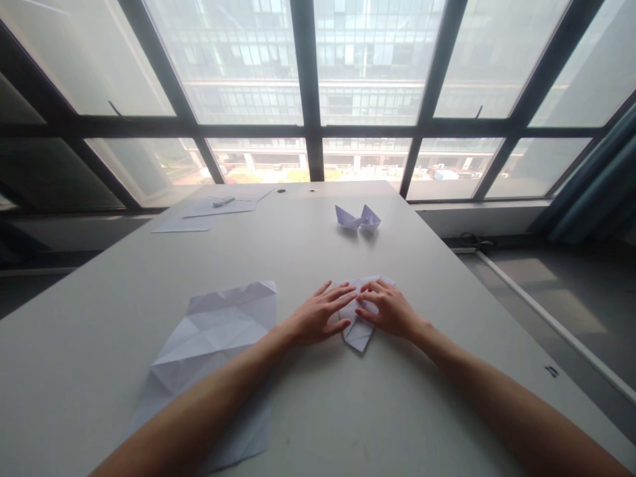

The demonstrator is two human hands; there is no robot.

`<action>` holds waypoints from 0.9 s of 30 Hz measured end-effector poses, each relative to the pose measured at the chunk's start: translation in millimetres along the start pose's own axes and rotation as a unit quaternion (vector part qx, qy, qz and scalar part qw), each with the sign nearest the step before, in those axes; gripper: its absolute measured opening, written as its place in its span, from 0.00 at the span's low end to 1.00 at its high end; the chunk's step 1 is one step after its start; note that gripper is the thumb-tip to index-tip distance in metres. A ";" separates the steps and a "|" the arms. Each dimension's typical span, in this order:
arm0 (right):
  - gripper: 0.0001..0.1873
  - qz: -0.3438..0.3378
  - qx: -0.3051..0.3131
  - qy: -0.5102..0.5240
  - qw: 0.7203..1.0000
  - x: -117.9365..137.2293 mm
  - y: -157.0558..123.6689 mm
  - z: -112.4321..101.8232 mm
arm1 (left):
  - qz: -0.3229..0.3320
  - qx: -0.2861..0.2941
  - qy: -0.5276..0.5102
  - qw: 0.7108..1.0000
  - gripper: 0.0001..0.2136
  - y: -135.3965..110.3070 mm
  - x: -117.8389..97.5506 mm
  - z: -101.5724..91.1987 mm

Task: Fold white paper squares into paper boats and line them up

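Note:
A small piece of white folded paper (360, 338) lies on the table under both my hands. My left hand (324, 313) is open, its fingers stretched out and their tips on the left side of the paper. My right hand (390, 310) has its fingers bent and drawn together on the paper's upper right part, pinching a fold there. The fingers cover much of the middle, so some folds are hidden. A larger creased white sheet (213, 331) is spread out to the left, partly beneath my left forearm.
Farther back on the white table (278, 248) stands a folded paper figure (358, 221) with two pointed ends. Flat white sheets (186, 222) lie at the far left with a small white object (223, 201) on top. Beyond the table is a large window (368, 59).

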State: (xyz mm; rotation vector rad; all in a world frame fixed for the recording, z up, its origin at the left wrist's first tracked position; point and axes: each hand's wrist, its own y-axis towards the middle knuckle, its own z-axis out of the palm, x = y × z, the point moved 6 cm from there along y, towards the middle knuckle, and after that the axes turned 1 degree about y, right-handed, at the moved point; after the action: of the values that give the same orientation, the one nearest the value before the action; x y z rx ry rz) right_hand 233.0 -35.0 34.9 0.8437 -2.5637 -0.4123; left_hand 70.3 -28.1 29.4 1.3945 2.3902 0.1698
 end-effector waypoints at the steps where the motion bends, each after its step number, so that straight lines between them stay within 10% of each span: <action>1: 0.09 0.006 0.000 -0.010 1.000 -0.2 0.1 -0.2 | 0.001 -0.016 -0.004 1.000 0.24 0.3 -0.8 -1.8; 12: 0.14 0.016 -0.009 0.020 1.000 -8.9 -0.4 4.0 | -0.143 -0.048 0.012 0.989 0.15 -2.0 25.5 1.9; 27: 0.12 -0.028 0.000 0.027 0.999 -16.8 -1.1 6.4 | -0.110 -0.086 0.006 0.990 0.18 -4.6 27.8 1.6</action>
State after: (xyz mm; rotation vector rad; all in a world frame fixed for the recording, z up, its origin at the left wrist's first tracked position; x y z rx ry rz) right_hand 242.8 -24.5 24.1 0.9160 -2.4959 -0.3995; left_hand 54.7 -6.6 19.6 1.0477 2.4526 0.3172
